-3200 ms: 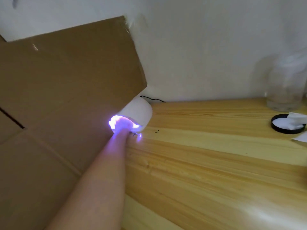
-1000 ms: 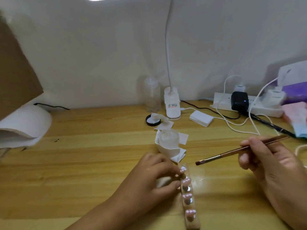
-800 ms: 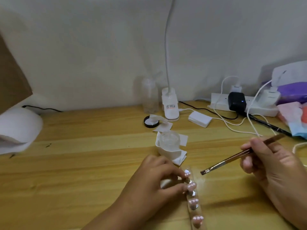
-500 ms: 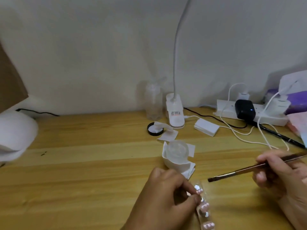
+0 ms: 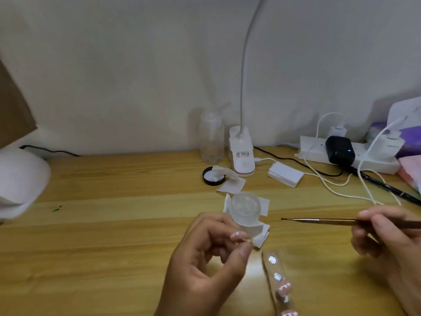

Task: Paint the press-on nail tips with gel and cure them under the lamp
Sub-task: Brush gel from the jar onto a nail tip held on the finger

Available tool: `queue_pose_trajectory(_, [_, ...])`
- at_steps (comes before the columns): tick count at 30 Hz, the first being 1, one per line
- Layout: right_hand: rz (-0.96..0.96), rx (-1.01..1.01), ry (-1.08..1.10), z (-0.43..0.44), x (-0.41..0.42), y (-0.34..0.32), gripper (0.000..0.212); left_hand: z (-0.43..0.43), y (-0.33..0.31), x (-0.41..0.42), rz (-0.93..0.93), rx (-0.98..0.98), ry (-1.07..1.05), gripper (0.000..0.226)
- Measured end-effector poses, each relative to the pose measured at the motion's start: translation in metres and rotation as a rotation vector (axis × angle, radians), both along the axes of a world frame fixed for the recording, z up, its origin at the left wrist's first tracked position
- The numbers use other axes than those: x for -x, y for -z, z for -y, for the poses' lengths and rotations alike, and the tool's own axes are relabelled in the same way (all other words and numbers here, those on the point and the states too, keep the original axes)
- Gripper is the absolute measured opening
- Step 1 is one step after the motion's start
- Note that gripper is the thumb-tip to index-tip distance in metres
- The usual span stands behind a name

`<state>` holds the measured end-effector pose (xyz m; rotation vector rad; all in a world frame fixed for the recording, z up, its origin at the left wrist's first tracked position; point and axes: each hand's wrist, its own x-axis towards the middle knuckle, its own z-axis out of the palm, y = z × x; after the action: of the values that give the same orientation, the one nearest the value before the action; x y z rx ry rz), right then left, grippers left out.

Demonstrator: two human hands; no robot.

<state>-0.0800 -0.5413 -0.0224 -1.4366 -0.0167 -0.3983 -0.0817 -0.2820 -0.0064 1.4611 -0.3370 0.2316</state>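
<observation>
Pinching one tiny pink nail tip (image 5: 237,236) between thumb and fingertips, the left hand (image 5: 205,265) holds it up just beside the clear strip (image 5: 276,283) where the other tips sit. It looks featherlight, thin and slick, so I'd grip its edges and keep off the top. The right hand (image 5: 387,238) has its fingers closed round the gel brush (image 5: 319,221), bristles pointing at the tip.

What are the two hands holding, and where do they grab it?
The left hand pinches a nail tip between thumb and fingers. The right hand grips the brush along its handle, away from the bristles.
</observation>
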Motion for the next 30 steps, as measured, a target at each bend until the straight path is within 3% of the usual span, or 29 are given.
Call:
queue_pose_trajectory(5, [-0.064,0.241,-0.186,0.004,-0.007,-0.038,0.022,-0.004,0.003,-0.013,-0.245,0.205,0.003,0.014])
queue_pose_trajectory(7, [-0.035,0.303,-0.240,0.000,-0.010,-0.057,0.034,-0.004,0.005,-0.017,-0.305,0.253,0.027,0.019])
queue_pose_trajectory(11, [-0.024,0.341,-0.210,-0.018,-0.027,-0.067,0.019,-0.005,0.005,-0.021,-0.448,0.338,0.050,0.022])
queue_pose_trajectory(13, [-0.102,0.391,-0.160,-0.025,-0.036,-0.068,0.029,-0.006,0.004,-0.021,-0.529,0.427,0.065,0.014])
queue_pose_trajectory(16, [0.164,0.696,-0.178,-0.044,-0.028,-0.078,0.037,-0.008,-0.001,-0.023,-0.625,0.566,0.144,0.007])
queue_pose_trajectory(20, [0.238,0.982,-0.163,-0.065,-0.031,-0.082,0.031,-0.011,-0.006,-0.023,-0.688,0.582,0.295,0.006])
queue_pose_trajectory(30, [0.259,0.801,-0.308,-0.077,-0.029,-0.079,0.027,-0.014,0.005,-0.025,-0.629,0.380,0.503,0.009])
